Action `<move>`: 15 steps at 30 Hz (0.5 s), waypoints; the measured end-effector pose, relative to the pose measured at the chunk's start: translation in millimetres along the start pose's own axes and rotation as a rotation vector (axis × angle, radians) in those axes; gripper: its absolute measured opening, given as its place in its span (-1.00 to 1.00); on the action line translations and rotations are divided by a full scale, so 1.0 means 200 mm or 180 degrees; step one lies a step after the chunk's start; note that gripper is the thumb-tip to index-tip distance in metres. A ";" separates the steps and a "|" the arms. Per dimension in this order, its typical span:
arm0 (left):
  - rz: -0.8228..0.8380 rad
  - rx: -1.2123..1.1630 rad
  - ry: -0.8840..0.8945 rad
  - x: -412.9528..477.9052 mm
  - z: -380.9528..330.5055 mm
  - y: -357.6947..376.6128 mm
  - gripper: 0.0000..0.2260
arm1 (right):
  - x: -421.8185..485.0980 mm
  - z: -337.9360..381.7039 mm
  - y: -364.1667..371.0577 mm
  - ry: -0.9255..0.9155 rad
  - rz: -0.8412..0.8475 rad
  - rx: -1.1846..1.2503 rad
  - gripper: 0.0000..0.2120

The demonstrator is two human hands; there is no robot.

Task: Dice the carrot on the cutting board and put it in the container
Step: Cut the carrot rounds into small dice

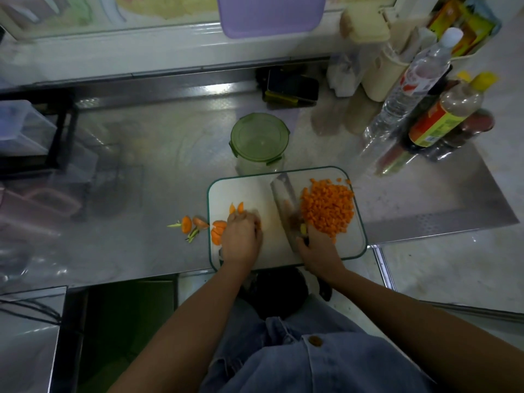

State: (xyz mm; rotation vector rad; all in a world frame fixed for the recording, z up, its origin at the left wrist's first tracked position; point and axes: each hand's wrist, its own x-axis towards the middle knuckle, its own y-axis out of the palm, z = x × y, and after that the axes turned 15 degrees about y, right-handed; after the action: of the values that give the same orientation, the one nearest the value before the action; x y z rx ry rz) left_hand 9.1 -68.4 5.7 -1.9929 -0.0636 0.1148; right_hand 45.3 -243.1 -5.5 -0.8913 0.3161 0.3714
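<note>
- counter point(141, 180): brushed stainless steel, reflective, fills the middle of the frame.
- cutting board point(243, 188): white rounded rectangle with a thin green rim, lower centre, lying flat at the counter's near edge.
- container point(259, 140): round and clear with a translucent green clip-on lid, lid on. Just above the board's top edge, well apart from both hands.
- bottles point(419, 80): clear plastic one plus a dark sauce bottle with a yellow cap, upper right.
- diced carrot point(327, 207): dense heap of small orange cubes on the right half of the board. It touches the right hand's fingers on its lower-left side.
- left hand point(241, 239): palm down on the left half of the board, fingers curled over a carrot piece point(257, 222). Only an orange edge shows at the fingertips, and it's blurred.
- right hand point(317, 245): clenched round the cleaver's handle, which is mostly hidden.
- cleaver point(283, 194): broad steel blade, standing on the board between the hands, with the heap on its right face.
- carrot slices point(218, 232): flat orange half-rounds at the board's left rim, touching the left hand.
- carrot wedges point(236, 207): two thin ones just above the left knuckles.
- carrot ends point(192, 224): stubs with green stalk bits, on the counter left of the board.
</note>
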 end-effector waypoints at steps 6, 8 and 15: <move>-0.0111 0.0069 -0.0203 -0.02 0.04 -0.02 -0.77 | 0.03 -0.04 -0.07 0.0223 -0.0420 0.0213 -0.85; -0.0082 0.0145 -0.0262 -0.02 0.06 -0.02 -0.69 | 0.01 0.00 -0.04 0.0000 -0.0213 0.0273 -0.87; 0.0073 0.0480 -0.0299 -0.01 0.11 -0.08 -0.67 | 0.02 0.01 0.01 0.0179 -0.0109 0.0281 -0.84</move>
State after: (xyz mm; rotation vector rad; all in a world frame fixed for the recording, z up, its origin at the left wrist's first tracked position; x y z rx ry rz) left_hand 4.3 -41.9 11.5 -1.8374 -0.0899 0.2218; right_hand 48.2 -239.2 -8.1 -0.8206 0.3661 0.2990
